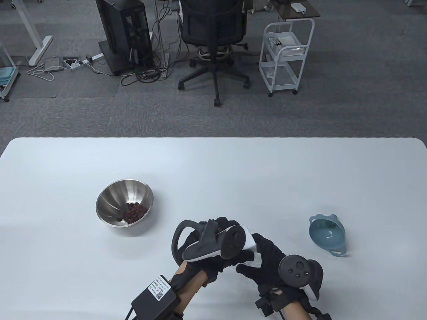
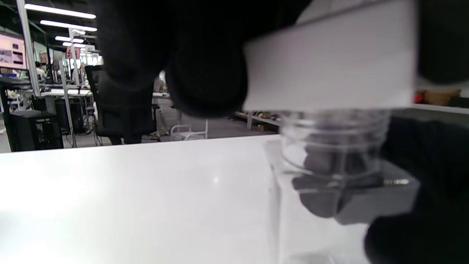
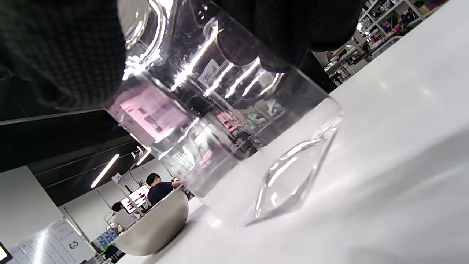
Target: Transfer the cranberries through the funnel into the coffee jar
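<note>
We steady the clear coffee jar [image 3: 220, 110] on the bench [image 1: 213, 173] in our right hand [image 1: 267, 263] while our left hand [image 1: 213, 246] grips its white lid [image 2: 329, 66], so twist gently

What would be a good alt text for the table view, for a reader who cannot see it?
Two gloved hands meet at the near edge of a white table, the left hand on a white lid and the right hand beside it. A steel bowl with dark cranberries stands to the left, and a blue funnel lies to the right.
</note>
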A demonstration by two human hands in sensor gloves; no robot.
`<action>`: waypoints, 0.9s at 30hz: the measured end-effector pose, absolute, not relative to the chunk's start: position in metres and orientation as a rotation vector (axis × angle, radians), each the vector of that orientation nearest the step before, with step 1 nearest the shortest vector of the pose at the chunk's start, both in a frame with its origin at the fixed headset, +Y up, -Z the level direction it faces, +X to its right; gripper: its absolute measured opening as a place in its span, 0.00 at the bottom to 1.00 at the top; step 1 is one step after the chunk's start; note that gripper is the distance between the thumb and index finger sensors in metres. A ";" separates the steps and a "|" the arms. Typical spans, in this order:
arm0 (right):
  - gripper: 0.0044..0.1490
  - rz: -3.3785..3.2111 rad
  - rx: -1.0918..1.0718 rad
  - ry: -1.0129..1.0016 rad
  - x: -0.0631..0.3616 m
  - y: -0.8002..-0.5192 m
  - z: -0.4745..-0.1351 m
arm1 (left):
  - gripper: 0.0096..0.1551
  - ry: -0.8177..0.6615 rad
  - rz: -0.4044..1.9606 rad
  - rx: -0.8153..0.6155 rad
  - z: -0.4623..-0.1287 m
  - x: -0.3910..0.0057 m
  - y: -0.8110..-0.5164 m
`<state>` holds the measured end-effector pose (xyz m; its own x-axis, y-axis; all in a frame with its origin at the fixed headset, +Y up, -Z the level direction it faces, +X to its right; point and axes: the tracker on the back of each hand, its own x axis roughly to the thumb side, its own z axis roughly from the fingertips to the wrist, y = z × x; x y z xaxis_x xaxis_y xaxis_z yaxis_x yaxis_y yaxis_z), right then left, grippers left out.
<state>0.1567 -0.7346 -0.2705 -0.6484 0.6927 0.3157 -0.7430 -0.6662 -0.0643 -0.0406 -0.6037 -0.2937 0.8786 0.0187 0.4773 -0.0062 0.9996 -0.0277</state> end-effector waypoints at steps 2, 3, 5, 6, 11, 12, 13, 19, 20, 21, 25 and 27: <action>0.60 2.288 0.333 -0.243 0.158 -0.734 -0.271 | 0.57 -0.483 0.009 -0.021 -0.294 -0.049 -0.600; 0.60 2.286 0.332 -0.243 0.158 -0.734 -0.271 | 0.56 -0.477 0.008 -0.014 -0.293 -0.053 -0.598; 0.61 2.278 0.326 -0.244 0.159 -0.734 -0.271 | 0.56 -0.447 0.011 -0.007 -0.294 -0.068 -0.596; 0.60 2.277 0.325 -0.244 0.159 -0.734 -0.271 | 0.56 -0.436 0.014 -0.009 -0.294 -0.074 -0.596; 0.60 2.276 0.319 -0.239 0.160 -0.734 -0.271 | 0.55 -0.362 0.003 -0.062 -0.296 -0.107 -0.610; 0.61 2.274 0.318 -0.236 0.160 -0.734 -0.271 | 0.55 -0.349 -0.004 -0.080 -0.296 -0.114 -0.616; 0.60 2.274 0.317 -0.233 0.160 -0.734 -0.271 | 0.55 -0.335 -0.012 -0.095 -0.297 -0.121 -0.622; 0.60 2.272 0.318 -0.229 0.160 -0.733 -0.270 | 0.54 -0.279 -0.031 -0.181 -0.296 -0.146 -0.663; 0.60 2.271 0.318 -0.229 0.160 -0.733 -0.270 | 0.54 -0.269 -0.036 -0.204 -0.295 -0.150 -0.672; 0.60 2.271 0.318 -0.230 0.160 -0.733 -0.270 | 0.54 -0.263 -0.040 -0.219 -0.295 -0.153 -0.679; 0.60 2.267 0.318 -0.230 0.161 -0.733 -0.271 | 0.54 -0.250 -0.091 -0.293 -0.292 -0.156 -0.704; 0.60 2.265 0.321 -0.228 0.160 -0.733 -0.271 | 0.54 -0.249 -0.135 -0.314 -0.291 -0.155 -0.715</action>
